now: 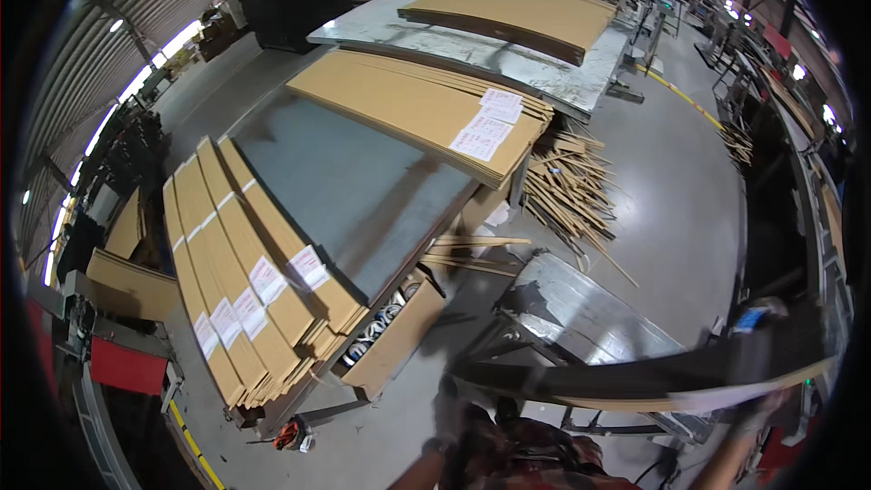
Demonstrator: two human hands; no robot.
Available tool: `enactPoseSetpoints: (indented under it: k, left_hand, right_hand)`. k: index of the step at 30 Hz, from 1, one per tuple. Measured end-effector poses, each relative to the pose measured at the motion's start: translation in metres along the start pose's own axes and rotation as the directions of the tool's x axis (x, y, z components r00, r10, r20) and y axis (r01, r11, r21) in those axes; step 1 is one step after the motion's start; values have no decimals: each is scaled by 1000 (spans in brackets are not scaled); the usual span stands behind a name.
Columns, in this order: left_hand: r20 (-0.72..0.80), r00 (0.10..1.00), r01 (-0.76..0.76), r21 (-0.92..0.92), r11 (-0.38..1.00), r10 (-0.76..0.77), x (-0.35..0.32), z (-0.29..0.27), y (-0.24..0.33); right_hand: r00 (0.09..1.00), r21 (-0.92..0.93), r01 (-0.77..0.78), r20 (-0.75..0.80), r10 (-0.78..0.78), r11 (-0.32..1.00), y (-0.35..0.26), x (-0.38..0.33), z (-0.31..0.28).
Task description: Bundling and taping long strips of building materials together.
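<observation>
Both forearms rise from the lower edge, spread wide apart. The left hand (pixel 449 410), gloved in grey, is raised with fingers closed in a grip. The right hand (pixel 760 356), also gloved and motion-blurred, is held higher and farther out, its grip unclear.

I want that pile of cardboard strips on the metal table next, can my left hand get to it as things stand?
Probably not: the left hand grips the long cardboard sheet, and the strip pile lies apart, beyond the open box.
</observation>
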State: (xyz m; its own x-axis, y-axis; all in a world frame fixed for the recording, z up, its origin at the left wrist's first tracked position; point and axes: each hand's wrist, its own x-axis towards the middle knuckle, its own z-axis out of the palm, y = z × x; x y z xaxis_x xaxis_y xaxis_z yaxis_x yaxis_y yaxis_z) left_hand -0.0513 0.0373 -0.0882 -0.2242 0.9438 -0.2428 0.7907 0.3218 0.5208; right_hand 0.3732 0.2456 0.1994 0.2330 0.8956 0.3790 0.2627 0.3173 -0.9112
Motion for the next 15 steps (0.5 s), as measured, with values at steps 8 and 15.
enactPoseSetpoints:
  k: [8, 15]
  left_hand:
    - [-430, 861, -120, -692, 712, -273, -19, -19, 116]
    - [-466, 847, -120, -636, 762, -255, -41, -17, 95]
  right_hand:
    - [310, 214, -681, 951, 10, 700, -116, -177, 248]
    - [483, 111, -241, 875, 20, 964, -12, -236, 268]
